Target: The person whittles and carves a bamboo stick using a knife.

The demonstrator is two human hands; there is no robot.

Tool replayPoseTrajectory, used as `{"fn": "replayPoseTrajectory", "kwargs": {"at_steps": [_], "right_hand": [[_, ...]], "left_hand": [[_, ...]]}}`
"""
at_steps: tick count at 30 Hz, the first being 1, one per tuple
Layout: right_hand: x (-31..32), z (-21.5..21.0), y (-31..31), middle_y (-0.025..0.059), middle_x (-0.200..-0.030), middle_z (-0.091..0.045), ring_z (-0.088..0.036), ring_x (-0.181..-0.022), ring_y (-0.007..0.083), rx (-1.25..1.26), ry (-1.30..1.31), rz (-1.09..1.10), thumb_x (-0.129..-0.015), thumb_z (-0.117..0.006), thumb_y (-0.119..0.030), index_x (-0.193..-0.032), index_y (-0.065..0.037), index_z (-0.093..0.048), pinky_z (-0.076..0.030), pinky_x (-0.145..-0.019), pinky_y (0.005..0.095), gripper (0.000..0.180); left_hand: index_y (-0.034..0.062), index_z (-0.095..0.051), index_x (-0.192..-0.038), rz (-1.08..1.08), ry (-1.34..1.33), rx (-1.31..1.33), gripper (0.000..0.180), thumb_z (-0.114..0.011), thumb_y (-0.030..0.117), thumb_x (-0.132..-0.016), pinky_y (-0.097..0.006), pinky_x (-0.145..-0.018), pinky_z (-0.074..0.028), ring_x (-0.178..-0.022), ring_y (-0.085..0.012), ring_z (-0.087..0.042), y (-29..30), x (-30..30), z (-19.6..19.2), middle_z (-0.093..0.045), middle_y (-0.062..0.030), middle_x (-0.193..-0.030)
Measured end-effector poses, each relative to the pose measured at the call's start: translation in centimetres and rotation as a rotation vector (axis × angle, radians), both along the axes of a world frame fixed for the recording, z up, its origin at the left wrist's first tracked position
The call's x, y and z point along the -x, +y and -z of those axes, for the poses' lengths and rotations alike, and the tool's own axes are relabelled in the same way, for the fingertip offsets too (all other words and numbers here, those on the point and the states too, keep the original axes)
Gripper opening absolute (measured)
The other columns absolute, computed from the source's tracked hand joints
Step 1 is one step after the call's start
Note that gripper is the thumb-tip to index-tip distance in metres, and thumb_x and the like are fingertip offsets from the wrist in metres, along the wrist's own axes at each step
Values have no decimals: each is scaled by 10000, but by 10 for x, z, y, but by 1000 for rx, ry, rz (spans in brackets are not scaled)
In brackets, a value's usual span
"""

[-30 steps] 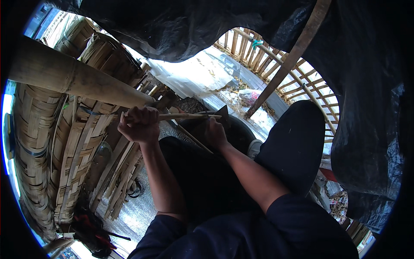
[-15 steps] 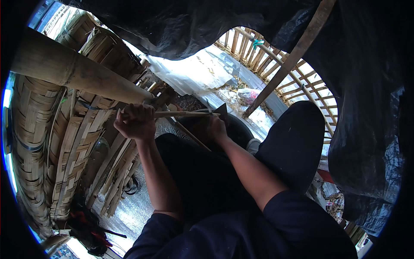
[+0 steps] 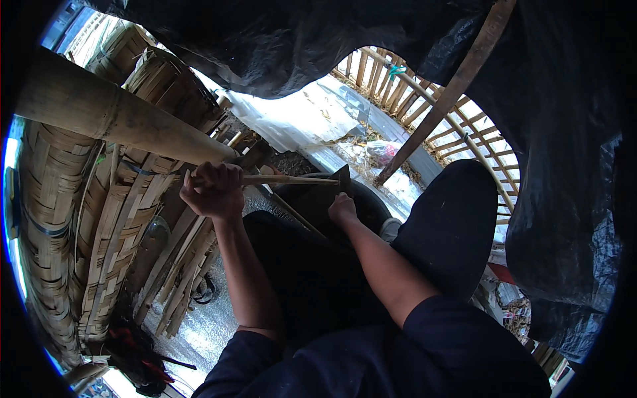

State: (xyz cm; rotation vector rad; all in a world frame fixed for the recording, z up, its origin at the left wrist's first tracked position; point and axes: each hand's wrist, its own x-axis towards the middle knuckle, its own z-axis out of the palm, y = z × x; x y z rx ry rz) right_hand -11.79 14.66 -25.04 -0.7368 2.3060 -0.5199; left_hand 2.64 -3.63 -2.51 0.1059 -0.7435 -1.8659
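Note:
My left hand (image 3: 212, 191) is closed in a fist around one end of a thin bamboo stick (image 3: 292, 180) that runs level to the right. My right hand (image 3: 342, 207) grips a dark blade (image 3: 344, 178) whose edge meets the stick's far end. A second thin strip (image 3: 297, 216) slants down between my hands over my dark trousers (image 3: 312, 278). My right knee (image 3: 458, 212) is raised at the right.
A thick bamboo pole (image 3: 113, 119) crosses above my left hand. Woven bamboo panels (image 3: 60, 225) fill the left side, with loose split strips (image 3: 179, 278) below them. A black tarp (image 3: 570, 166) hangs overhead and right, before a bamboo fence (image 3: 424, 99).
The view has shifted slightly. My hands keep their hold on the stick and the blade, staying close together in much the same pose.

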Motion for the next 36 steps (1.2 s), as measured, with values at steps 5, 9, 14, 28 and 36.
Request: {"fn": "replayPoseTrajectory", "kwargs": {"at_steps": [5,9,14,28,36], "right_hand": [[-3,5,-1,294,-969,-604,-609,-946,408,-15,15,-10,-940,-377,-183,-970,63,-527,-488,-818,456,290],[4,10,0,277,-1000,-612,-618,-966,382,-46,8,-7,-931,-405,-175,-1001,52,-517,-503,-823,445,263],[1,2,6,303,-1016,-603,-599,-979,416,-26,-88,154,-936,-403,-222,-1023,57,-513,-485,-835,472,313],[0,-19,8,263,-1113,-587,-551,-1076,405,-118,-131,69,-941,-389,-286,-1097,-22,-547,-441,-905,476,345],[2,-20,14,267,-1114,-586,-556,-1082,394,-147,-86,23,-942,-386,-271,-1088,-20,-556,-451,-905,462,337]], "left_hand": [[124,-298,-602,-76,-31,-131,436,-345,479,-850,-298,-428,-165,-434,-112,-142,1,-2,-5,-184,27,-482],[122,-303,-605,-62,-47,-129,434,-354,482,-842,-296,-438,-177,-444,-114,-152,0,0,0,-191,23,-489],[128,-321,-606,-8,-53,34,418,-401,464,-841,-277,-430,-183,-442,-113,-155,0,-5,-3,-186,21,-501],[136,-309,-608,-229,-12,-2,377,-401,411,-850,-279,-412,-163,-426,-111,-171,-18,-55,-15,-235,17,-520],[111,-334,-590,-82,33,23,409,-325,421,-856,-278,-394,-149,-412,-115,-157,-1,-26,-29,-204,8,-484]]}}
